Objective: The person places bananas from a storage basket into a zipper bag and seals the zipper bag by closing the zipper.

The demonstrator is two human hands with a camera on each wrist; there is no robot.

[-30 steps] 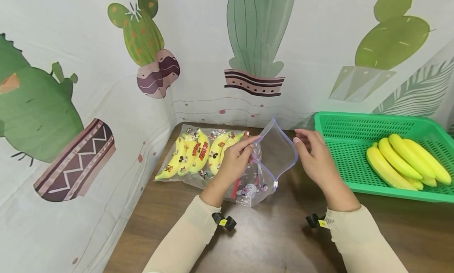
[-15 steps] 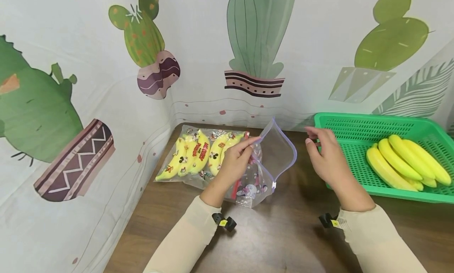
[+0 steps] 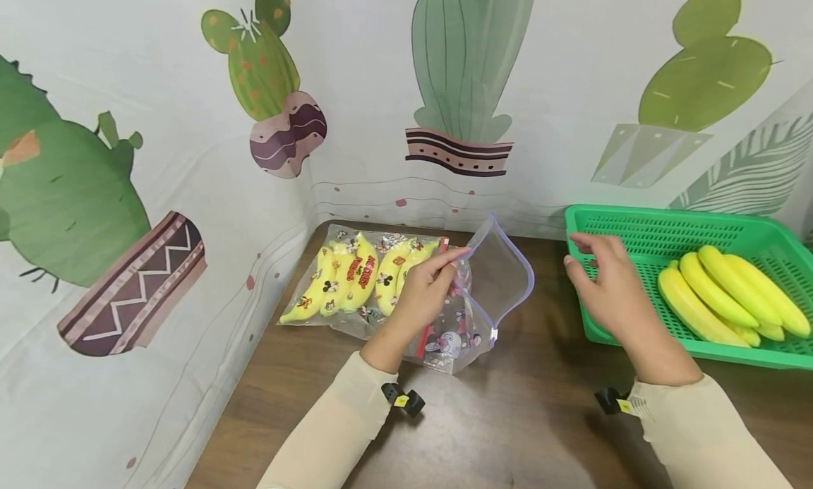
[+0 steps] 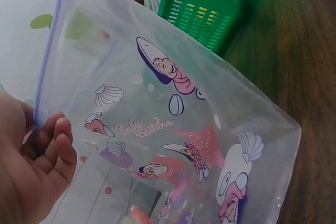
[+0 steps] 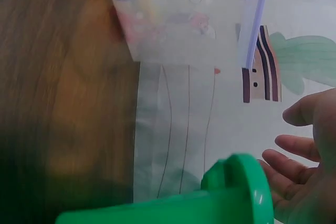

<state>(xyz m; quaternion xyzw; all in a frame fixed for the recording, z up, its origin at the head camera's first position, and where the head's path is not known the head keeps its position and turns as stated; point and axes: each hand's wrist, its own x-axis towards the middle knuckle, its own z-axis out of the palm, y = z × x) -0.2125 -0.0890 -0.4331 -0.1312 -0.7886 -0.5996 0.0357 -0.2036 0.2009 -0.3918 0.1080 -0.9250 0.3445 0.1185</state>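
Note:
A clear zip bag point(image 4: 157, 124) with cartoon prints and a purple zip edge hangs with its mouth spread wide. My left hand point(image 3: 427, 288) pinches that edge on the left side, as the left wrist view also shows. Over the left end of the green basket point(image 3: 667, 224) is my right hand point(image 3: 612, 284), fingers apart and holding nothing. Several yellow bananas point(image 3: 730, 291) lie at the basket's right side. To the left of my left hand, another printed zip bag point(image 3: 346, 274) lies flat with several bananas inside.
The brown wooden table point(image 3: 508, 418) carries the bags and the basket. Behind it hangs a white cloth point(image 3: 362, 87) printed with cacti. The basket's raised rim stands at the right.
My right hand has let go of the zip bag's right edge and moved right to the basket. The left hand keeps its pinch in place.

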